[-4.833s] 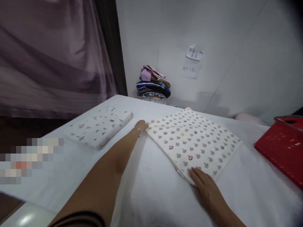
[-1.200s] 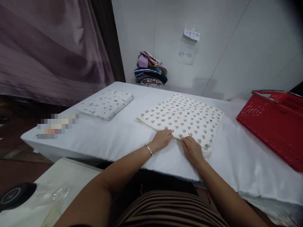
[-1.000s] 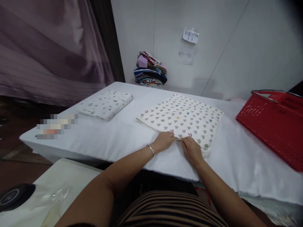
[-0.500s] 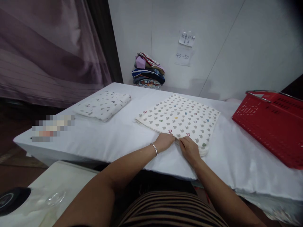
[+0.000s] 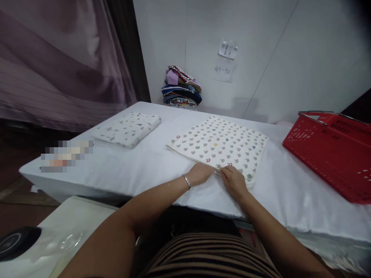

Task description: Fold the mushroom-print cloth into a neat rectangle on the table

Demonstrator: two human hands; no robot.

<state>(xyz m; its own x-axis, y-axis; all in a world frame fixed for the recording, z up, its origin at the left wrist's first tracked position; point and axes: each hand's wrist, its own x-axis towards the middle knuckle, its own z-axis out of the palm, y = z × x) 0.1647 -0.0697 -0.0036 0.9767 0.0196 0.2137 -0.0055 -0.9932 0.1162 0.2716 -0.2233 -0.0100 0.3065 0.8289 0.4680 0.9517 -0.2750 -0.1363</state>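
From the head view, the printed cloth (image 5: pixel 226 141) lies flat in layers on the white-covered worktop (image 5: pixel 139 164), its near edge pinched by the left hand (image 5: pixel 201 173) and right hand (image 5: pixel 234 182). Folding looks partway: layers laid together, near edge apparently left to align. A speckled cloth (image 5: pixel 127 129) sits folded at left, a red basket (image 5: pixel 333 154) at right; clothes (image 5: pixel 182 90) are piled by the far wall (image 5: pixel 261 42).

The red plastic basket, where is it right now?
In the head view, the red plastic basket rests at the far right, on the white-covered table, right of the cream grey-patterned cloth.
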